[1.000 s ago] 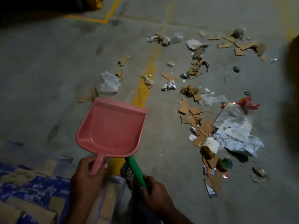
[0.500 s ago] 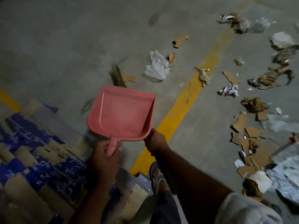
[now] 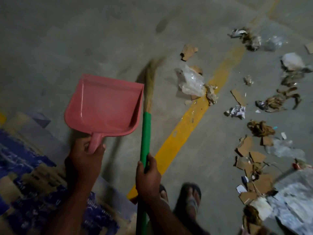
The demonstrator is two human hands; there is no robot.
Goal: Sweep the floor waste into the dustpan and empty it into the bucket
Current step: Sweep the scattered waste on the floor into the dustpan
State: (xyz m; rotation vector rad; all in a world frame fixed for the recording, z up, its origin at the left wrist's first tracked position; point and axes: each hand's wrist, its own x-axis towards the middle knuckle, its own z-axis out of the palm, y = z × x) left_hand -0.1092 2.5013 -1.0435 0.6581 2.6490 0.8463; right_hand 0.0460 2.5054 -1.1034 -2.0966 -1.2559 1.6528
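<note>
- A yellow painted line runs slantwise over the grey concrete floor, from the bottom middle up toward the top right.
- A short yellow mark shows at the left edge.
- Blue and tan printed cardboard boxes lie at the lower left, blurred.
- A dark smudge marks the floor near the top.
- A dark sandal stands just right of the line's lower end.

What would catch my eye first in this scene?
The pink dustpan, held up empty by the left hand at centre-left, stands out, with the green-handled broom gripped by the right hand beside it. To the right, cardboard and plastic scraps litter the floor around a yellow line.
</note>
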